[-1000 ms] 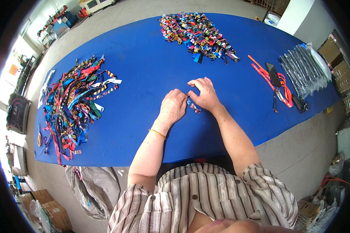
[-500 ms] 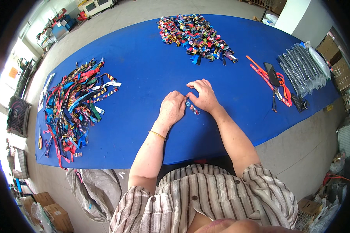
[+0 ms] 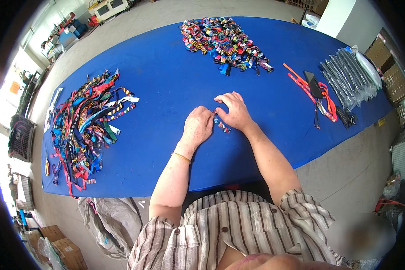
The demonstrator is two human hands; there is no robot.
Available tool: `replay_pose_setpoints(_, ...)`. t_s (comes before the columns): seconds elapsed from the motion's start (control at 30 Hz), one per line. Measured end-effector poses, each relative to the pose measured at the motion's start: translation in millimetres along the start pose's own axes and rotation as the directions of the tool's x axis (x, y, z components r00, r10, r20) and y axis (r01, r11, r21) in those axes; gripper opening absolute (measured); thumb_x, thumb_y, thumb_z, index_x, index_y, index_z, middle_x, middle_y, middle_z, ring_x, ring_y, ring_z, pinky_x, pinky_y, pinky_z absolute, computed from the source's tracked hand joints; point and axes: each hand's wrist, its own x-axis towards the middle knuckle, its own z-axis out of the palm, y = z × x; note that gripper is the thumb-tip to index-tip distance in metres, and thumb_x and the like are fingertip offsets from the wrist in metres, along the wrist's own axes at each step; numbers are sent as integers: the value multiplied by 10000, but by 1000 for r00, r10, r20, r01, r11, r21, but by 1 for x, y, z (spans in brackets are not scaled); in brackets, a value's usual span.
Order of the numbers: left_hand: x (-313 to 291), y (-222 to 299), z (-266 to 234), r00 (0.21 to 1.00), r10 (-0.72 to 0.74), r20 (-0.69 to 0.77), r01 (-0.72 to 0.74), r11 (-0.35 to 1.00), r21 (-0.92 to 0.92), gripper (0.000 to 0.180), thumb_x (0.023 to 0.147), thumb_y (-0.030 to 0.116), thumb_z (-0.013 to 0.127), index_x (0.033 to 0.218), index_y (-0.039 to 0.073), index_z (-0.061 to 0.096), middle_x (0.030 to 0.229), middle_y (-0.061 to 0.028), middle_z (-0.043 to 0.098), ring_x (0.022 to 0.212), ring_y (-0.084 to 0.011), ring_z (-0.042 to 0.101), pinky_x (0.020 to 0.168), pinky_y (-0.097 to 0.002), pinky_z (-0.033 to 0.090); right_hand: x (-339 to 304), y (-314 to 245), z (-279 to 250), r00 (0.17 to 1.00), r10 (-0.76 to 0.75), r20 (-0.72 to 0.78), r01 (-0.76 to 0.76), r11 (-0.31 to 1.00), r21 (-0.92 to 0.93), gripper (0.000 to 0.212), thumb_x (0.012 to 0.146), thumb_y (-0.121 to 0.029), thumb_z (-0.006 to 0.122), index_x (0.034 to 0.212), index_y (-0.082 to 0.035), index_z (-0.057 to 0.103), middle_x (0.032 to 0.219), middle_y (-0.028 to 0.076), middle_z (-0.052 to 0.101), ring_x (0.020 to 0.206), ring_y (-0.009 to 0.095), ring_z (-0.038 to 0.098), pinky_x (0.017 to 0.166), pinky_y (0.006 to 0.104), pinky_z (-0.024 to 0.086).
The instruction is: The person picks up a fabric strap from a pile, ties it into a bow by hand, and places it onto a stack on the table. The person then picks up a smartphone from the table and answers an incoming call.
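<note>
A short, colourful printed fabric strip lies partly under my hands on the blue table, its lower end curling loose toward me. My left hand is closed, its bent fingers pinching the upper part of the strip, which they mostly hide. Close beside it, my right hand is curved with thumb and forefinger apart, blue cloth showing in the gap. Its thumb tip rests by the strip, near the left fingertips; no grip on the strip shows. A tangled heap of long printed strips lies to the left.
Across the table, a thick pile of short, knotted-looking strips lies at the far side. Toward the right are a phone, orange and red straps and a stack of plastic-wrapped dark pieces. Scissors lie at the left edge.
Both hands keep nearly the same pose around the strip. The whole view has shifted very slightly. A blurred shape has appeared at the lower right.
</note>
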Motion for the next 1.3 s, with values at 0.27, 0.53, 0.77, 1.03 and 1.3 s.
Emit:
replay_pose_setpoints(0.27, -2, 1, 1, 1000, 10, -13, -10, 1000, -18, 51, 846, 43, 655, 877, 18, 688, 890, -122, 627, 882, -319, 621, 814, -421, 510, -2, -2, -1, 999, -28, -38, 29, 999, 16, 299, 801, -128, 720, 1091, -99, 654, 1016, 78, 654, 1055, 275, 617, 1101, 484, 357)
replay_pose_setpoints(0.53, 4, -2, -5, 977, -123, -175, 81, 970, -228, 59, 871, 0, 622, 901, 14, 670, 929, -160, 648, 862, -350, 651, 759, -405, 543, 2, 6, 2, 995, -13, -100, 25, 992, 122, 236, 831, -164, 722, 1043, -80, 662, 993, 81, 678, 999, 277, 634, 1019, 434, 412)
replay_pose_setpoints(0.77, 4, -40, -9, 855, -401, -329, 303, 901, -312, 118, 942, 119, 642, 946, 22, 708, 912, -96, 650, 738, -172, 624, 666, -294, 503, 1, 9, 1, 992, 8, -129, 10, 990, 137, 208, 822, -190, 738, 996, -89, 684, 1030, 59, 676, 1029, 271, 623, 1021, 448, 409)
replay_pose_setpoints(1.03, 0, -50, -1, 806, -558, -198, 433, 783, -446, 146, 980, 140, 642, 1008, 12, 706, 759, 40, 607, 682, -37, 516, 616, -207, 435, -5, -2, -6, 992, -99, 74, 97, 995, 39, 162, 806, -176, 745, 962, -148, 714, 1209, 70, 632, 1249, 261, 539, 1158, 532, 281)
replay_pose_setpoints(1.3, 2, -33, -5, 869, -478, -129, 346, 774, -530, 202, 952, 143, 683, 1095, 0, 677, 912, -8, 676, 831, -74, 606, 745, -231, 505, -2, 3, -4, 995, -91, 34, 83, 979, 187, 127, 809, -127, 737, 934, -143, 720, 1175, 53, 663, 1236, 270, 553, 1105, 461, 354)
